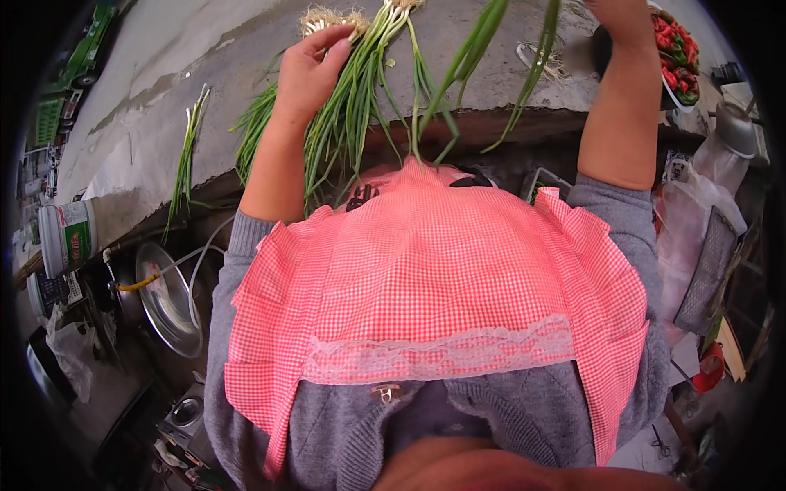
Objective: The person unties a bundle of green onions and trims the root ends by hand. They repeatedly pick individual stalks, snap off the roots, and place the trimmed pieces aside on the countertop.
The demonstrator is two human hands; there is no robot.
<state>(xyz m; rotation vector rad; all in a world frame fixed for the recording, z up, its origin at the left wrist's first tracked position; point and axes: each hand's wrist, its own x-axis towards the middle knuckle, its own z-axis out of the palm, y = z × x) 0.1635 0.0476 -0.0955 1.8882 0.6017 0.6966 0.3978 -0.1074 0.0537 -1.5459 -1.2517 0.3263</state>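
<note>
My left hand [310, 77] is over a pile of scallions [344, 116] on a concrete ledge [239, 55]. Its thumb and index finger are slightly apart beside the white bulbs, with nothing visibly gripped between them. White stems and matted roots [325, 18] lie just beyond the fingertips. Only part of my right hand [620, 18] shows, as the top edge cuts off its fingers; what they hold is hidden. Long green scallion leaves [473, 55] hang in from the top edge between my hands, their upper ends out of view. Loose roots and peelings [546, 61] lie left of my right forearm.
A white-rimmed bowl of red and green peppers [678, 55] is at the far right. A few scallions [191, 138] lie apart on the left. Below the ledge are a white bucket [64, 236], a metal basin [169, 301] and a hose [144, 283]. Plastic bags [694, 202] hang right.
</note>
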